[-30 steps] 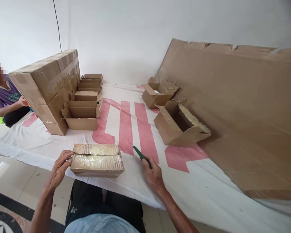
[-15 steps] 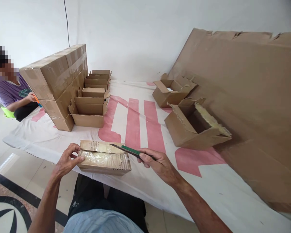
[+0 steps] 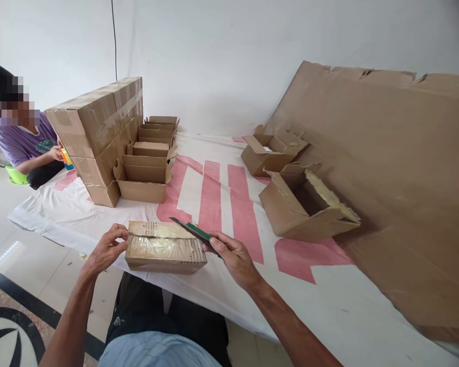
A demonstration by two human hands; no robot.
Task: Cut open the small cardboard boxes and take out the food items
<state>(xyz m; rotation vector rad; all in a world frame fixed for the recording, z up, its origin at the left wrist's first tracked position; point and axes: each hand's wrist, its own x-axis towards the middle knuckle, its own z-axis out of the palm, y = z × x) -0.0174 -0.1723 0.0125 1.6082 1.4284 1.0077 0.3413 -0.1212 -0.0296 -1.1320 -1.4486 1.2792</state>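
A taped cardboard box [image 3: 164, 250] lies near the front edge of the cloth-covered table, its top seam running lengthwise and partly split. At the box's left end, the fingers of my left hand [image 3: 107, 250] are curled in and grip the corner by the seam. My right hand [image 3: 231, 257] is wrapped around a green utility knife [image 3: 199, 233], holding it just over the right end of the box. The knife's dark blade points up and left, above the far top flap. Whether the blade touches the cardboard I cannot tell.
Stacked sealed boxes [image 3: 99, 125] and a row of open boxes [image 3: 143, 191] stand at left. Two open boxes, one nearer [image 3: 290, 214] and one farther [image 3: 270, 158], sit at right beside a large leaning cardboard sheet [image 3: 398, 178]. A person [image 3: 26, 140] sits beyond the stack.
My right hand has moved left with the knife, bringing it closer over the box. My left hand keeps its hold at the left end, with the thumb drawn back. The view has shifted slightly.
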